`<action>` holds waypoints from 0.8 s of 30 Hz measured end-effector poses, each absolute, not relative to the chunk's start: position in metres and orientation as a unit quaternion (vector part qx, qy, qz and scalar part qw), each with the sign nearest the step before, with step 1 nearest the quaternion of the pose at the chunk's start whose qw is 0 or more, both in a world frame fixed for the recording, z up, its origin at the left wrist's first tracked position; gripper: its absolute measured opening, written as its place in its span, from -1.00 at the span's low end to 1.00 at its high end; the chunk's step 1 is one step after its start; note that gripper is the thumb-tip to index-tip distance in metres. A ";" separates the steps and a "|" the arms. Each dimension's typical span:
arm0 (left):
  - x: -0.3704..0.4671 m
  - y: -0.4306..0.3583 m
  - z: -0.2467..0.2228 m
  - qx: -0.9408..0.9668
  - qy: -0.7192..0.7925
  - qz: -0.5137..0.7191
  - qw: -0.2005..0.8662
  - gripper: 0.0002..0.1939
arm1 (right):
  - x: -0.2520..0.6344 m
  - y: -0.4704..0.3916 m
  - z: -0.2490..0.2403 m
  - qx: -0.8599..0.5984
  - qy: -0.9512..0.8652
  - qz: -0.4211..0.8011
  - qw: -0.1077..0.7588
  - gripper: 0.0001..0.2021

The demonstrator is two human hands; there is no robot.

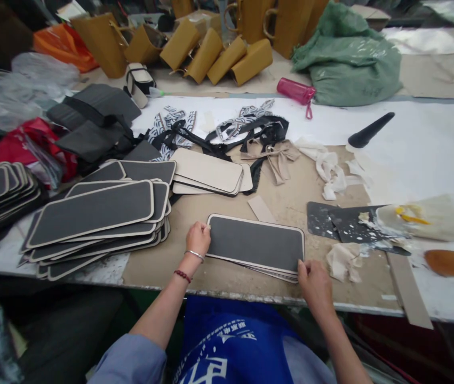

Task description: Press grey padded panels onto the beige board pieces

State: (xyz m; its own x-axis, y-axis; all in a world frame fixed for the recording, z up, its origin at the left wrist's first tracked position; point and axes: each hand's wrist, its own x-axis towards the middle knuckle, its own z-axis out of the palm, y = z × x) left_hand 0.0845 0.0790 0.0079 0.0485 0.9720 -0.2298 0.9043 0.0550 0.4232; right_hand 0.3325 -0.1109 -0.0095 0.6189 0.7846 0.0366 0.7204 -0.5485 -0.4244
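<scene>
The left hand [197, 240] and right hand [316, 282] clamp fingers on opposite ends of the dark panel [255, 242], atop a thin stack [275, 273] on the worktop [150, 274]; a light, even grip should keep it flat.

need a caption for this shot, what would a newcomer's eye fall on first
Probably the dark panel with a pale edge, in the lower middle, its ends held by the left hand and the right hand. Left of it, similar panels lie in a loose stack. At the back, mustard-coloured bags catch the eye beside a bulky green sack.
</scene>
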 end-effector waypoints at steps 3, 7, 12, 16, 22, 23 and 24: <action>0.085 0.078 0.007 0.679 0.690 0.080 0.237 -0.87 | 0.334 -0.111 -0.010 -0.877 -0.435 0.071 0.193 -0.66; 0.086 0.077 0.009 0.676 0.691 0.085 0.243 -0.87 | 0.334 -0.110 -0.009 -0.882 -0.427 0.071 0.188 -0.66; 0.086 0.076 0.010 0.676 0.687 0.087 0.251 -0.85 | 0.332 -0.109 -0.007 -0.885 -0.420 0.069 0.186 -0.66; 0.086 0.076 0.009 0.677 0.684 0.092 0.257 -0.86 | 0.329 -0.109 -0.006 -0.885 -0.420 0.053 0.193 -0.66; 0.087 0.074 0.007 0.667 0.689 0.114 0.258 -0.88 | 0.326 -0.110 -0.005 -0.881 -0.428 0.045 0.194 -0.70; 0.087 0.074 0.007 0.665 0.690 0.121 0.258 -0.88 | 0.327 -0.110 -0.006 -0.882 -0.429 0.046 0.191 -0.71; 0.087 0.073 0.007 0.664 0.691 0.128 0.257 -0.88 | 0.328 -0.110 -0.006 -0.882 -0.430 0.049 0.188 -0.71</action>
